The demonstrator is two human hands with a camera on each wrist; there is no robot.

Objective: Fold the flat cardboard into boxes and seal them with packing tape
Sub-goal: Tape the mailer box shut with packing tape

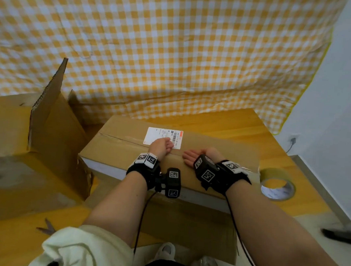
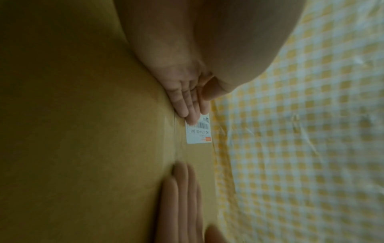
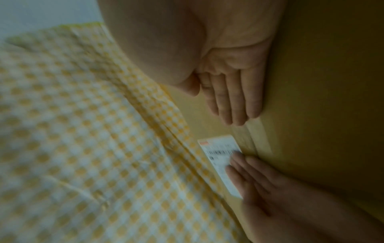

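A closed brown cardboard box sits mid-table, with a white shipping label on its top beside the centre seam. My left hand lies flat on the box with straight fingers over the label. My right hand lies flat just to the right, its straight fingers pressed along the seam, where a glossy strip of tape shows. Neither hand grips anything. A roll of packing tape lies on the table at the box's right end.
An open cardboard box with raised flaps stands at the left. Flat cardboard lies under the box near the table's front edge. A yellow checked cloth hangs behind. A dark object lies at the far right.
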